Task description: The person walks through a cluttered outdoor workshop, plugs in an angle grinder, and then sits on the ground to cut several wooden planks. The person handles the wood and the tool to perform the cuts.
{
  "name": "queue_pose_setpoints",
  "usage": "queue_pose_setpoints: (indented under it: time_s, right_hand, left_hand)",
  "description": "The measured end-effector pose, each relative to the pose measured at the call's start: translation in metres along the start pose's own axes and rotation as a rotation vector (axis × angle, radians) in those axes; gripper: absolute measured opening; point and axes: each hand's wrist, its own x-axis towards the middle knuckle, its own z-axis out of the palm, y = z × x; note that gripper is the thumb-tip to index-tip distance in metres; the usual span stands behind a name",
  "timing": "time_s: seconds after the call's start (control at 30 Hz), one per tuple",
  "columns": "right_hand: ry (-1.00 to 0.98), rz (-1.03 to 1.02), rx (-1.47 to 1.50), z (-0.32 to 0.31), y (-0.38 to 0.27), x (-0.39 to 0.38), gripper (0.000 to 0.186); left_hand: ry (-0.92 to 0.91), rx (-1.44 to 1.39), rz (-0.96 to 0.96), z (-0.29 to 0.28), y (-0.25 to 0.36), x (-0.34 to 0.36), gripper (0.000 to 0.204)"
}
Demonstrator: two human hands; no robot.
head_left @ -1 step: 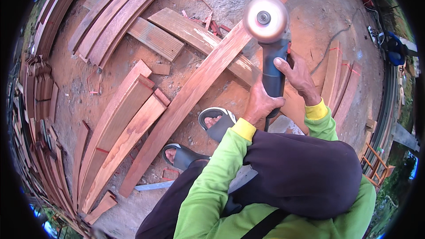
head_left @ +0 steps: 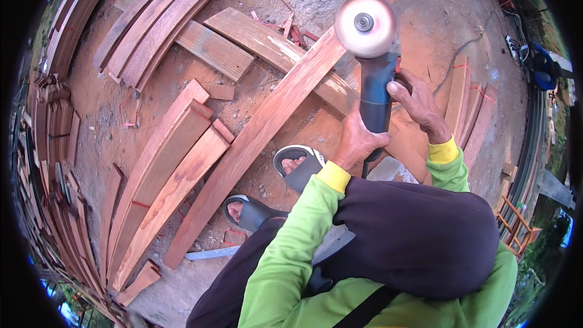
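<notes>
An angle grinder (head_left: 375,91) with a dark body stands upright in the view, its round disc (head_left: 354,35) at the top, facing me. The disc's pale, smeared face looks to be spinning. My left hand (head_left: 359,138) is wrapped around the lower body of the tool. On its right side, near a small red part, my right hand (head_left: 419,102) is closed with bent fingers against the grinder; some fingertips are hidden. Behind and left of the disc runs a long reddish wooden board (head_left: 267,115), lying slantwise across a weathered plank (head_left: 273,45).
Curved wooden pieces (head_left: 161,18) lie at the upper left, more curved boards (head_left: 158,188) nearer my feet. Short boards (head_left: 467,103) lie at right. A cable (head_left: 456,64) crosses the dirt. My sandalled feet (head_left: 300,167) are beside the long board.
My right hand has shifted slightly to the right, its thumb moving off the middle of the grinder's body toward the edge. The left hand stays on the grinder.
</notes>
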Motion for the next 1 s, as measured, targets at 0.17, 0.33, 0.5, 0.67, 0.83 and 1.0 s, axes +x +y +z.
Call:
queue_pose_setpoints:
  time_s: [0.17, 0.33, 0.5, 0.67, 0.83, 1.0]
  right_hand:
    - [0.145, -0.070, -0.781, -0.079, 0.069, -0.027, 0.051]
    - [0.255, 0.200, -0.213, -0.035, 0.048, -0.028, 0.055]
    - [0.050, -0.013, 0.184, 0.027, 0.014, -0.003, 0.072]
    - [-0.077, 0.103, 0.274, 0.049, 0.007, 0.021, 0.077]
    - [-0.048, 0.020, 0.245, 0.051, -0.001, 0.035, 0.067]
    - [-0.046, 0.079, 0.346, 0.054, -0.014, 0.046, 0.063]
  left_hand:
    - [0.065, 0.037, 0.048, -0.013, 0.004, -0.006, 0.068]
    - [0.077, 0.018, 0.021, -0.024, 0.000, -0.007, 0.066]
    - [0.036, -0.012, 0.042, -0.018, 0.011, -0.001, 0.065]
    - [0.031, 0.021, 0.053, -0.019, 0.013, 0.002, 0.064]
    - [0.057, -0.027, 0.094, -0.014, 0.014, 0.011, 0.065]
    - [0.093, 0.024, 0.114, -0.013, 0.025, 0.020, 0.063]
